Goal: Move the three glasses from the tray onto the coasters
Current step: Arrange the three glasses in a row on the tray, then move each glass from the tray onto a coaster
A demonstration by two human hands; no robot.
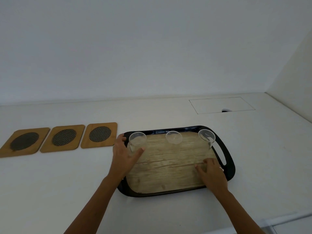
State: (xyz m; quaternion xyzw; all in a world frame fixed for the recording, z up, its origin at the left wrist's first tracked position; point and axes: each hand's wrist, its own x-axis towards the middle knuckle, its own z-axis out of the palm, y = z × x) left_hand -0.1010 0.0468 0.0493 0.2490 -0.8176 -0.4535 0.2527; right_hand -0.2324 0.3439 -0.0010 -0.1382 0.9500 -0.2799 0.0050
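Three clear glasses stand in a row along the far side of a black-rimmed tray (226, 173) with a wood-look floor: a left glass (137, 141), a middle glass (173, 138) and a right glass (206, 136). My left hand (124, 156) wraps around the left glass, thumb on its near side and fingers behind it. My right hand (211, 173) lies flat on the tray floor near the right side, fingers spread, holding nothing. Three wooden coasters with dark mesh centres lie in a row left of the tray: the left coaster (23, 141), the middle coaster (63, 137) and the right coaster (100, 134).
Everything rests on a white counter (67, 183) against a white wall. A rectangular hatch outline with a small dark notch (222, 105) sits behind the tray at the right. A side wall rises at the far right.
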